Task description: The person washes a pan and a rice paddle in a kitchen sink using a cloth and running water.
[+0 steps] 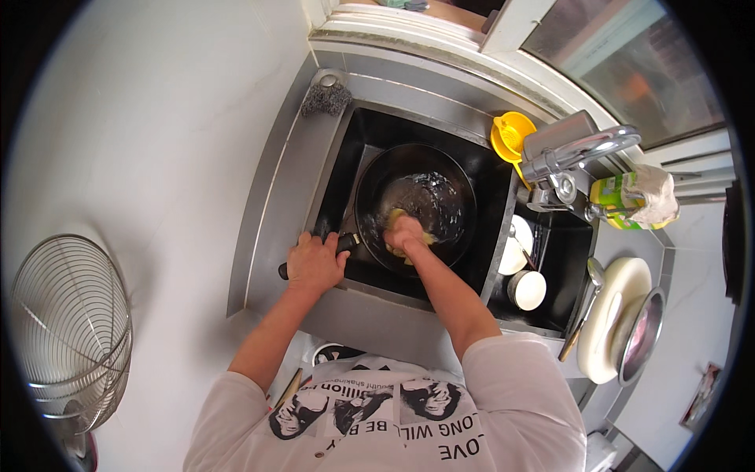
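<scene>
A dark wok (454,227) with water in it rests in the larger basin of a black sink (354,127). My left hand (314,262) grips the wok's black handle (349,241), which reaches over the sink's left edge. Inside the wok, my right hand (404,232) presses a yellowish sponge or cloth (396,217) against the lower part of the bowl. The fingertips of that hand are partly hidden.
A chrome faucet (596,144) and a yellow strainer (512,134) stand behind the sink. The smaller basin holds a white bowl (527,291). At right are a white cutting board (596,342) and a metal bowl (643,336). A wire basket (71,312) hangs at left.
</scene>
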The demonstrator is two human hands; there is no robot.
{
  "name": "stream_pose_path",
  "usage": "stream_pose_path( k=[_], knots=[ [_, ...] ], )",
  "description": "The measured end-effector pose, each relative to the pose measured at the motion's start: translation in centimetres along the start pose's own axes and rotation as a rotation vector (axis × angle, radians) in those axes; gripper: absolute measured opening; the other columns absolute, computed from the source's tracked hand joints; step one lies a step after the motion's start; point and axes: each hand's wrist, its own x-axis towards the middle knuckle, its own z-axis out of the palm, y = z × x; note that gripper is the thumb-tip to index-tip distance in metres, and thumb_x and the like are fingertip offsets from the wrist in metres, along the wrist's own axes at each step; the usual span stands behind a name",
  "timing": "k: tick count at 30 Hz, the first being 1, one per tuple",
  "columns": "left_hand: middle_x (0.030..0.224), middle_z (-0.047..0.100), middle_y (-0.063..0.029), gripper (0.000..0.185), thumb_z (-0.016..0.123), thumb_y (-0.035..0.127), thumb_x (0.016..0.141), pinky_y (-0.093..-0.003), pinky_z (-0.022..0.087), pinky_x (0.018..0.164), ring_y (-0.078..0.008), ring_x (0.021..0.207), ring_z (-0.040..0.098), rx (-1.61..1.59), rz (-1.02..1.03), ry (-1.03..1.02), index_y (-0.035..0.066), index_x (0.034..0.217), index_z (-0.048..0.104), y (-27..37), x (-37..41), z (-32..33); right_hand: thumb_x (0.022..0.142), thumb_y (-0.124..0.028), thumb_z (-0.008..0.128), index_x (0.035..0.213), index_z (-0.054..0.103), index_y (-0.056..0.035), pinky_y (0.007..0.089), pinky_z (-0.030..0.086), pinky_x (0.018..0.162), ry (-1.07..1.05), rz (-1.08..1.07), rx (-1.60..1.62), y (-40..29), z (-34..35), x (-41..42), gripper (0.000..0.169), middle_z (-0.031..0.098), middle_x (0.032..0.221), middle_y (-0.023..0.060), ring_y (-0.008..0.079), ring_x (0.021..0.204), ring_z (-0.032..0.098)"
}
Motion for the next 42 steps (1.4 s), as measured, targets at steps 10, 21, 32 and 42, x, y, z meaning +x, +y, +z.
stream_pose_path(
  k=[10, 21, 32, 42],
  knots=[
    [0.092, 0.071, -0.0183, 0.053, 0.07, 0.052, 0.081, -0.0439, 0.055, 0.076, -0.0381, 0.097, 0.064, -0.123, 0.049, -0.435, 0.002, 0.096, 0.071, -1.2, 3.3, -2.6, 0.08, -0.023, 0.066, 0.12, 0.064, -0.0083, 0.04, 0.052, 0.094, -0.019, 0.227, -0.089, 7.5, -4.2, 2.4, 0.043, 0.061, 0.126, 0.0191, 0.0346, 0.114, 0.062],
    [0.077, 0.066, -0.0138, 0.032, 0.06, 0.033, 0.095, -0.0285, 0.046, 0.037, -0.0153, 0.05, 0.056, -1.641, -0.639, -1.209, 0.003, 0.105, 0.058, 3.2, 1.5, -5.7, 0.079, -0.034, 0.068, 0.15, 0.03, -0.0085, 0.0404, 0.04, 0.109, 0.082, -0.018, -0.355, 9.7, 2.3, 1.6, 0.085, 0.042, 0.146, 0.0256, 0.0422, 0.129, 0.048],
    [0.066, 0.054, -0.0049, 0.016, 0.062, 0.012, 0.084, -0.034, 0.046, 0.035, -0.0152, 0.048, 0.055, -1.522, -0.503, -0.85, 0.003, 0.084, 0.048, 9.8, -5.6, -7.4, 0.088, -0.04, 0.069, 0.088, 0.071, 0.0013, 0.0327, 0.051, 0.069, -0.016, 0.041, 1.294, -0.5, -4.0, -4.9, 0.041, 0.07, 0.081, 0.0077, 0.0179, 0.074, 0.065],
    [0.065, 0.051, -0.0071, 0.024, 0.06, 0.008, 0.084, -0.0329, 0.046, 0.044, -0.0166, 0.048, 0.055, -1.191, -0.241, -0.353, -0.002, 0.096, 0.042, 12.8, -10.3, -10.0, 0.098, -0.029, 0.054, 0.127, 0.057, -0.0117, 0.0293, 0.051, 0.077, -0.294, -0.216, 2.146, -3.6, -2.0, -5.9, 0.034, 0.063, 0.112, 0.001, 0.0154, 0.096, 0.062]
  ],
)
